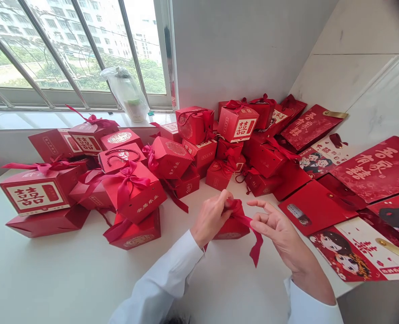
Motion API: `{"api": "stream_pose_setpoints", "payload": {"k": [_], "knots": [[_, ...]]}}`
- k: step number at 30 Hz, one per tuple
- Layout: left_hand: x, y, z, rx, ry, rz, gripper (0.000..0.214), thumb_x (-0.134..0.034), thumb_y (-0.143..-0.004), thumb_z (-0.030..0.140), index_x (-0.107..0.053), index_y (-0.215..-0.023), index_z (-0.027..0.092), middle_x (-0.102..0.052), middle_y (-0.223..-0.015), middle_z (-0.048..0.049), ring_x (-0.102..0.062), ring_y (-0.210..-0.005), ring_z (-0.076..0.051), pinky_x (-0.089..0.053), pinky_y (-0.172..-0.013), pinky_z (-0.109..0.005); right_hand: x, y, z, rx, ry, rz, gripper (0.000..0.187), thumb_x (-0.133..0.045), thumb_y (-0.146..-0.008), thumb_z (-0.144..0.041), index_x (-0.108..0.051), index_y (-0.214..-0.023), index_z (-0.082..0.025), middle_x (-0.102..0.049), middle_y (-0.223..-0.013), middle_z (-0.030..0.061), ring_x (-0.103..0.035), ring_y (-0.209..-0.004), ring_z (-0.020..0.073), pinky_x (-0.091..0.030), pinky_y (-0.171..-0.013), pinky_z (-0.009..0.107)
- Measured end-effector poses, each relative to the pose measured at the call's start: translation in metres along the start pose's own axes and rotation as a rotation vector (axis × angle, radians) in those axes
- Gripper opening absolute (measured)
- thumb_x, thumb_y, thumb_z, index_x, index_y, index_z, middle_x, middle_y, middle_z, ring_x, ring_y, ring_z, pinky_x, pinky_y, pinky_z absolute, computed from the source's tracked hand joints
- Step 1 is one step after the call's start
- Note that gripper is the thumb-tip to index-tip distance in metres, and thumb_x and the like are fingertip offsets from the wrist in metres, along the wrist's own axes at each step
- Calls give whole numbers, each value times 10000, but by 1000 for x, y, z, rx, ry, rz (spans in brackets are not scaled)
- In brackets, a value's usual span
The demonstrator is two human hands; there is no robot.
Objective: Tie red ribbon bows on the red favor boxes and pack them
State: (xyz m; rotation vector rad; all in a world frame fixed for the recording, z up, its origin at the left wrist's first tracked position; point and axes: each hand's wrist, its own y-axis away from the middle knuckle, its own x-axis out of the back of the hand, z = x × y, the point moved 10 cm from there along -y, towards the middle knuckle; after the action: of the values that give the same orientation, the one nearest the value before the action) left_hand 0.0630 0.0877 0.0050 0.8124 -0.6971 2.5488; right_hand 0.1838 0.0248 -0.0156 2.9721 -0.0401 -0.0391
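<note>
A small red gift box (pixel 231 228) sits on the white table in front of me, a dark red ribbon (pixel 242 218) across its top. My left hand (pixel 212 216) is closed over the ribbon at the top left of the box, fingertips pinched on it. On the other side, my right hand (pixel 274 227) pinches the ribbon's loose tail between thumb and finger, its index finger raised. The tail's forked end hangs below the right hand. Behind my left hand, part of the box is hidden.
Many red gift boxes (pixel 136 191) with ribbons are piled on the white table (pixel 74 274) at the left and back. Red paper gift bags (pixel 378 168) lie flat at the right. A plastic-wrapped cup (pixel 133 101) stands on the sill by the barred window.
</note>
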Motion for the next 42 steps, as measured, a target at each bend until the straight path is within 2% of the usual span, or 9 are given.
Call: {"api": "stream_pose_setpoints", "payload": {"k": [5,10,13,17,22,26,30,36,42], "knots": [[1,-2,-9,84,310,-21,208,-644,-770,142,-552,-943,213,-690,-724,32,-647,-695,-136,-489,-673,-232,1,-2,-8,29,-19,31,406,-691,-753,-402,-585,-1113,-249,-498,-680,-39,-466,-647,128,-404,-650,241],[-5,-4,-13,110,483,-179,167,-745,-708,253,-621,-769,158,-693,-717,-15,-656,-704,-155,-489,-657,-228,16,-11,5,-13,-234,80,372,-727,-730,-370,-603,-1060,-251,-565,-724,-32,-519,-658,122,-440,-655,237],[-9,-3,-8,74,501,-265,181,-745,-708,263,-608,-764,158,-697,-728,-11,-660,-704,-154,-473,-668,-230,25,-20,15,-29,-374,127,371,-749,-721,-339,-599,-1048,-246,-574,-722,-42,-518,-619,96,-456,-632,220],[-15,0,-2,57,366,-329,253,-761,-685,216,-552,-827,194,-698,-690,37,-648,-692,-143,-424,-669,-225,25,-31,15,-30,-428,167,421,-779,-686,-308,-579,-1049,-233,-567,-665,-60,-521,-584,86,-457,-595,202],[-19,5,4,125,230,-271,340,-711,-670,117,-480,-894,226,-666,-668,67,-628,-666,-151,-396,-612,-222,4,-32,-13,63,-313,136,507,-774,-688,-295,-519,-1119,-220,-590,-636,-62,-536,-572,87,-435,-576,194],[-13,8,12,117,118,-134,204,-609,-732,121,-459,-830,218,-644,-752,31,-585,-677,-152,-387,-592,-225,-16,-21,-29,126,-182,113,571,-750,-715,-331,-458,-1192,-217,-641,-684,-33,-562,-593,115,-454,-575,225],[-7,10,14,113,40,-37,127,-501,-775,93,-491,-807,215,-626,-712,31,-532,-633,-141,-365,-579,-221,-27,-5,-27,132,-115,107,555,-728,-743,-349,-443,-1206,-233,-660,-746,-14,-589,-649,136,-481,-613,253],[-8,12,13,113,-35,-32,172,-456,-812,77,-568,-830,205,-648,-763,6,-524,-651,-141,-376,-610,-227,-16,10,-8,93,-49,157,502,-706,-760,-374,-462,-1176,-235,-656,-764,-15,-578,-645,125,-487,-654,254],[-14,12,10,112,-103,-35,270,-426,-792,17,-587,-889,211,-668,-826,1,-554,-713,-157,-380,-642,-240,-2,10,9,28,339,188,353,-595,-805,-346,-487,-1124,-241,-632,-687,-37,-562,-599,142,-452,-608,265]]}}
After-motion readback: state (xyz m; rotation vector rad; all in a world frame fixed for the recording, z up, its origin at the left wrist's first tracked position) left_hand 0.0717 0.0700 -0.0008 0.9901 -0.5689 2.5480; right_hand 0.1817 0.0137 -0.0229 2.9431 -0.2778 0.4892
